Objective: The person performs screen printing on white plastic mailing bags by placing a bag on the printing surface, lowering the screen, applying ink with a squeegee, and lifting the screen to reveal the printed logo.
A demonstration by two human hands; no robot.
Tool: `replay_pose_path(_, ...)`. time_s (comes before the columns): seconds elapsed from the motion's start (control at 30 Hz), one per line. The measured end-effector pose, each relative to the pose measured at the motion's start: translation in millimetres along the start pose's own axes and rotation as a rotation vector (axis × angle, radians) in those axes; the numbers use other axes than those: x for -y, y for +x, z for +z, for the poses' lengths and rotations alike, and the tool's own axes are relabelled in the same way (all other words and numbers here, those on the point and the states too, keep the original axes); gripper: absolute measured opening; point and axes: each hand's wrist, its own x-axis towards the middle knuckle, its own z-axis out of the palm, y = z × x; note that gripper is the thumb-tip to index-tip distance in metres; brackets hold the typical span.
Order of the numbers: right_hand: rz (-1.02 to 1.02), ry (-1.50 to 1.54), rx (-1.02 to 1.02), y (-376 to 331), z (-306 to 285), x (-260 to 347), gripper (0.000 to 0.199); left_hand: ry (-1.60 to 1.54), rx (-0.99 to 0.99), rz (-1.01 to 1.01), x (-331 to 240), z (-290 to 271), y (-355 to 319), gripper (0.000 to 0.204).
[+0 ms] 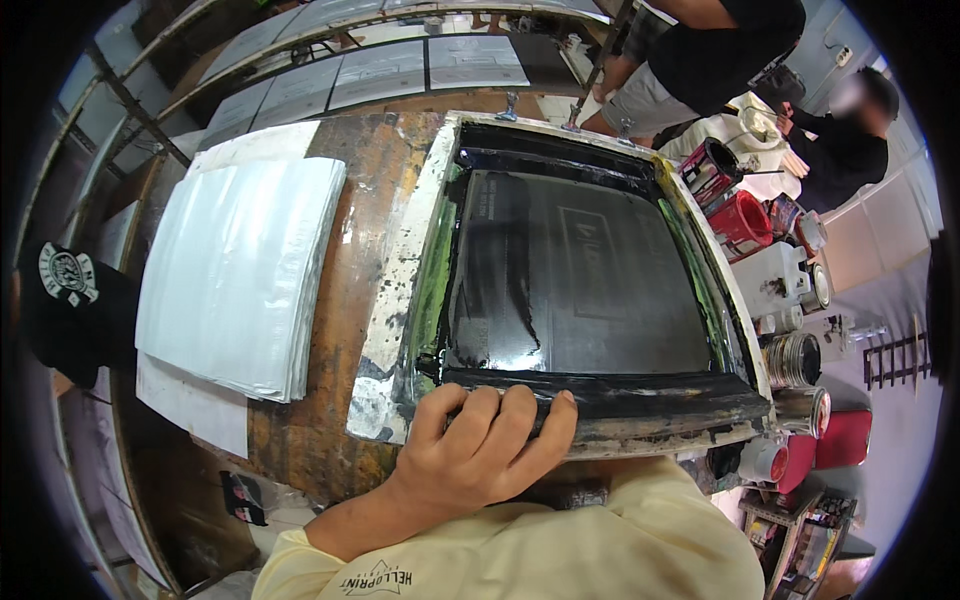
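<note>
Screen-printing frame (600, 290), one: lying on counter (355, 225), extending far and right from the left hand (485, 440), which is gripping its near edge, running left-right; right hand: not showing.

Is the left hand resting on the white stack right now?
No, the left hand is at the near edge of the screen frame, apart from the white stack.

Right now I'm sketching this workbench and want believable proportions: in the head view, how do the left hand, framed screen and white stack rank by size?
Largest to smallest, as they look:
1. Framed screen
2. White stack
3. Left hand
</note>
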Motion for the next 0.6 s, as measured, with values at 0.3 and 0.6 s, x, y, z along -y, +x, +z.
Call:
replay_pose_path(0.3,0.003,-0.023,0.023,2,3,4,0.045,0.008,0.009,0.017,4,0,3,0.032)
replay_pose_path(0.6,0.043,-0.017,0.010,-1,1,-2,0.047,0.024,-0.002,0.002,-2,6,-4,0.022)
